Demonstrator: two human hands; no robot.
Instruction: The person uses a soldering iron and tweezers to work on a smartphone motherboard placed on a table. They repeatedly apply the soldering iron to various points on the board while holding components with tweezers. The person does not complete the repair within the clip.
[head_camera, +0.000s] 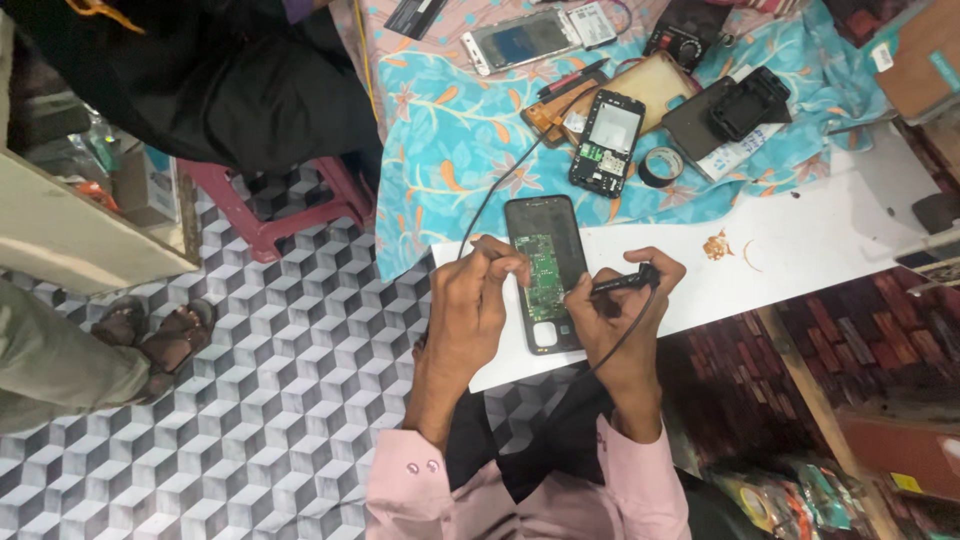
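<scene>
An opened dark phone (546, 270) with a green circuit board (543, 277) showing lies on a white table (800, 250). My left hand (470, 310) pinches a thin black probe with a cable that runs away across the table; its tip touches the board's left edge. My right hand (622, 310) grips a second black probe (622, 283), pointed at the phone's right side, with its cable looping back toward my body.
A floral blue cloth (450, 130) covers the far table, with another opened phone (606, 142), a white phone (520, 40), a tape roll (660, 166), a brown case and black parts. A pink stool (270, 215), a seated person in black and another person's sandalled feet (150, 335) stand at left.
</scene>
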